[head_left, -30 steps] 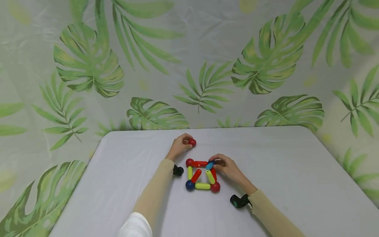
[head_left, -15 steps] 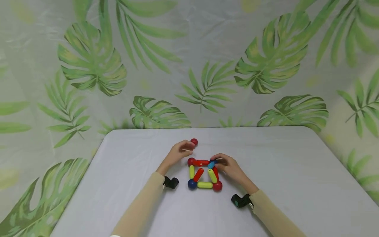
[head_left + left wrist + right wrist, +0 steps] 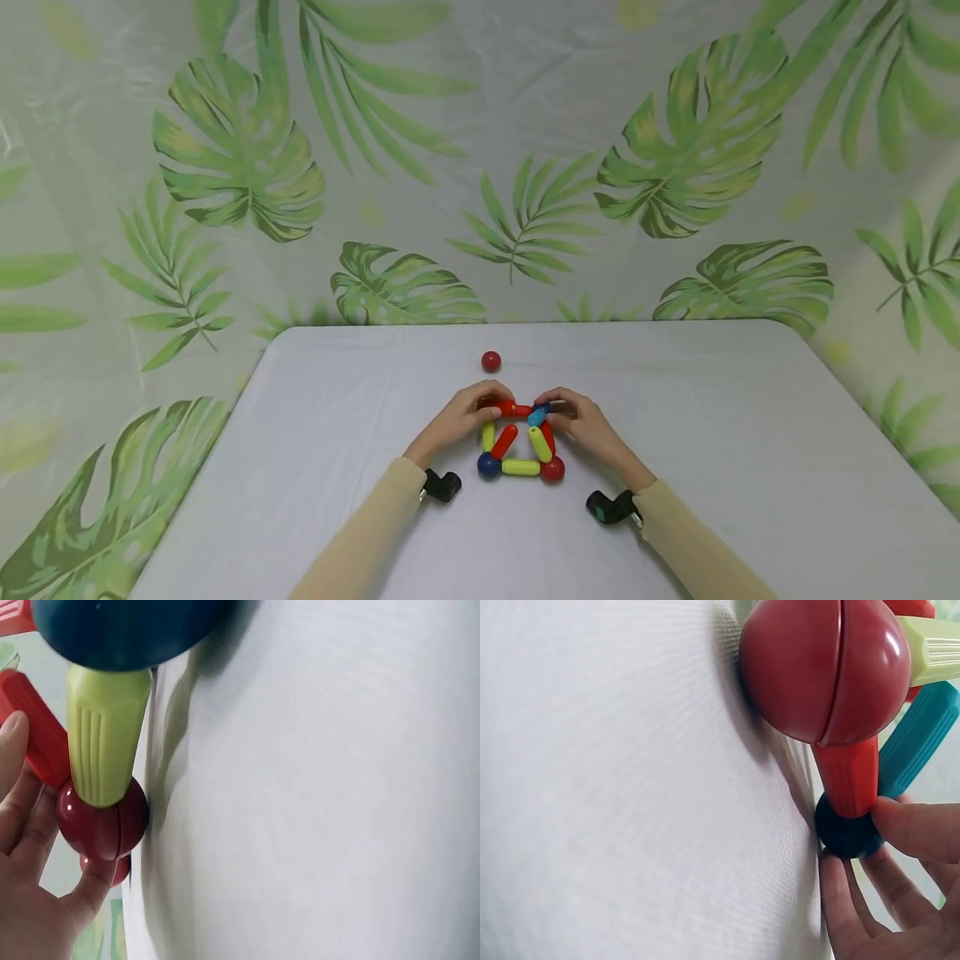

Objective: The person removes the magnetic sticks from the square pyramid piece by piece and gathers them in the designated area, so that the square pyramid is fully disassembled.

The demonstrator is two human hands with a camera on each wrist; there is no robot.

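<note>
A four-sided frame of rods and balls lies on the white table. My left hand (image 3: 461,417) is at its far left corner; in the left wrist view, the thumb touches a slanted red rod (image 3: 37,731), with fingers behind it and against the red ball (image 3: 101,821). At the far right corner, my right hand (image 3: 585,423) holds a dark blue ball (image 3: 847,829) between thumb and fingers, a light blue rod (image 3: 919,739) slanting up from it. The near corners are a blue ball (image 3: 489,466) and a red ball (image 3: 552,469), bearing a raised red rod (image 3: 505,442) and yellow-green rod (image 3: 539,444).
A loose red ball (image 3: 491,361) lies beyond the frame, near the far edge of the white table (image 3: 675,375). A leaf-patterned cloth (image 3: 525,125) hangs behind the table. Black wrist cameras (image 3: 442,486) sit close to the near side of the frame.
My left hand has let go of the loose red ball, leaving it near the far edge, and has come back to the frame's far left corner. My right hand stays on the dark blue ball.
</note>
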